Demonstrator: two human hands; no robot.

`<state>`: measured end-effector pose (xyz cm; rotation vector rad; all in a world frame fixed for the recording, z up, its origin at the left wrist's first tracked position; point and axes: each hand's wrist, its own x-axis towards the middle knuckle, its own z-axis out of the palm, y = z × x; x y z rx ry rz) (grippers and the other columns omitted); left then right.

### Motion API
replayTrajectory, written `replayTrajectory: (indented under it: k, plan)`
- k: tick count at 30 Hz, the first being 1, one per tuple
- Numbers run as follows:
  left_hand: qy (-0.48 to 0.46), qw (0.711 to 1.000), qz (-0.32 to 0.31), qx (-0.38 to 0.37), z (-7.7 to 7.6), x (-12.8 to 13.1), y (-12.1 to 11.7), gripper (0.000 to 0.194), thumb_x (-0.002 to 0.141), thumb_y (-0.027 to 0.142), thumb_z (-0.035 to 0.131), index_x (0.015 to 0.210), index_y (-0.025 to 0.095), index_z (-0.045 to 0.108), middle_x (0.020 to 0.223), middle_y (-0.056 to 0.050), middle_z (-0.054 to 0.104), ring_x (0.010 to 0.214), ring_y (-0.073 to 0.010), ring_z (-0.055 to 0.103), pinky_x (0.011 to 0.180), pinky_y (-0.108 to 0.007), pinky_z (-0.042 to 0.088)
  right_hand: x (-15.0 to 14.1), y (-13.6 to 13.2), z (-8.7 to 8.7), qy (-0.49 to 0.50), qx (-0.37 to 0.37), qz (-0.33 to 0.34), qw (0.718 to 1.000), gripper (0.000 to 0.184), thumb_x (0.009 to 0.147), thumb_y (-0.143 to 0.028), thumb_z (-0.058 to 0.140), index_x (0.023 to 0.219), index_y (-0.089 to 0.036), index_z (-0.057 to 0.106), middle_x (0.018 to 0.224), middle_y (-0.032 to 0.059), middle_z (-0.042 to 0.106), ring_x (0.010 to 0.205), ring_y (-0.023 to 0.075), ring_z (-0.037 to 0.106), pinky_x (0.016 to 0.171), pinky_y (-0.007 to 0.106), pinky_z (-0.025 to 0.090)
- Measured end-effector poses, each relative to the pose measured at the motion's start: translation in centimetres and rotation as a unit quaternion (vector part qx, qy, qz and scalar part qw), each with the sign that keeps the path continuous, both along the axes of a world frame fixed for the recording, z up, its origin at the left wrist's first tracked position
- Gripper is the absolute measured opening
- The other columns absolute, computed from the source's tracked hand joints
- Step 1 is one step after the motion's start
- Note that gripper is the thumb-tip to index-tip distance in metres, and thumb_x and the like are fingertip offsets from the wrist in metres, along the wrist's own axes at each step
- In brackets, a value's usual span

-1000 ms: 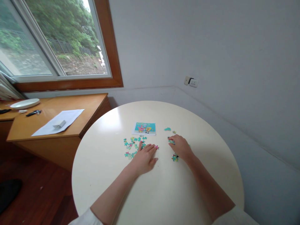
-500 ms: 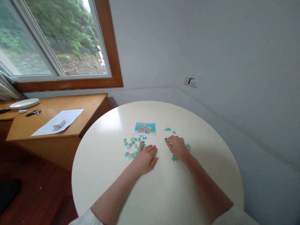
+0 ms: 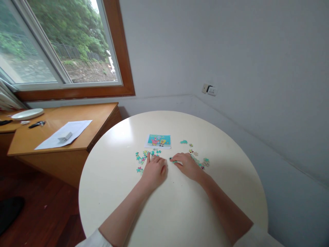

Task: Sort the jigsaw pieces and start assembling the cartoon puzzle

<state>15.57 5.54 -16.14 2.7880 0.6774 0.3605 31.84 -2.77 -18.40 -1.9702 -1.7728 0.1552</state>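
Note:
My right hand (image 3: 187, 165) is closed on a small cluster of joined jigsaw pieces (image 3: 177, 162), teal with a dark spot at one end, held low over the white table. To its left, my left hand (image 3: 154, 169) rests over the loose jigsaw pieces (image 3: 141, 158), one finger stretched away from the others, which bend towards the tabletop. It covers part of that pile, and nothing shows in its grip. Behind both hands lies a picture card (image 3: 159, 141) with cartoon figures on teal.
More pieces (image 3: 206, 160) lie partly behind my right hand, with a teal cluster (image 3: 183, 141) and a single piece (image 3: 191, 145) farther back. The round white table (image 3: 164, 212) stands beside a wooden desk (image 3: 102, 118) holding paper (image 3: 77, 127) and a white plate (image 3: 28, 114).
My right hand has moved left and slightly nearer with the joined pieces, uncovering pieces behind it. My left hand has shifted left over the pile, its fingers now more bent.

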Motion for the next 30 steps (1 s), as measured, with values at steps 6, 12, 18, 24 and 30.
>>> replayTrajectory:
  k: [6, 12, 18, 24, 30]
  plan:
    - [-0.014, 0.997, -0.071, -0.029, -0.3, 0.0, -0.2, 0.039, 0.083, 0.026, 0.045, 0.121, 0.017, 0.049, 0.128, -0.011, 0.052, 0.124, -0.0243, 0.041, 0.11, -0.056, 0.003, 0.1, 0.0, 0.3, 0.022, 0.032, 0.001, 0.999, 0.031, 0.074, -0.005, 0.057, 0.1, -0.02, 0.064, 0.1, 0.0029, 0.067, 0.094, 0.016, 0.059, 0.086, 0.032, 0.037]
    - [0.035, 0.994, -0.101, -0.028, -0.9, -0.3, -0.3, 0.046, 0.084, 0.034, 0.046, 0.128, 0.021, 0.044, 0.137, -0.011, 0.043, 0.129, -0.0285, 0.033, 0.108, -0.058, 0.004, 1.0, 0.2, -0.3, -0.011, 0.025, -0.049, 0.998, 0.013, 0.074, -0.013, 0.062, 0.085, -0.019, 0.067, 0.087, 0.0026, 0.067, 0.084, 0.0162, 0.06, 0.082, 0.033, 0.038]
    - [0.036, 0.995, -0.091, -0.012, -0.9, -0.3, -0.3, 0.045, 0.084, 0.038, 0.046, 0.126, 0.022, 0.045, 0.136, -0.012, 0.043, 0.129, -0.0299, 0.032, 0.108, -0.059, 0.006, 0.2, 0.3, -0.2, 0.0, 0.023, -0.044, 0.999, 0.005, 0.077, -0.016, 0.062, 0.078, -0.019, 0.066, 0.084, 0.0017, 0.067, 0.082, 0.0156, 0.06, 0.08, 0.031, 0.037]
    - [0.038, 0.996, -0.086, -0.007, -0.9, -0.3, -0.3, 0.044, 0.083, 0.037, 0.048, 0.125, 0.02, 0.047, 0.135, -0.014, 0.043, 0.129, -0.0301, 0.033, 0.108, -0.059, 0.007, 0.0, 0.2, 0.4, -0.005, 0.013, -0.031, 0.999, 0.012, 0.081, -0.015, 0.055, 0.079, -0.019, 0.066, 0.085, 0.0016, 0.068, 0.085, 0.0158, 0.059, 0.08, 0.03, 0.036]
    - [0.034, 0.998, -0.06, -0.002, -0.8, -0.3, -0.1, 0.038, 0.084, 0.033, 0.046, 0.119, 0.019, 0.051, 0.132, -0.014, 0.046, 0.127, -0.0281, 0.036, 0.107, -0.06, 0.007, 1.8, -0.5, 1.5, -0.079, -0.028, -0.217, 0.973, 0.018, 0.082, -0.015, 0.049, 0.086, -0.019, 0.067, 0.093, 0.0047, 0.068, 0.087, 0.0182, 0.06, 0.077, 0.03, 0.037]
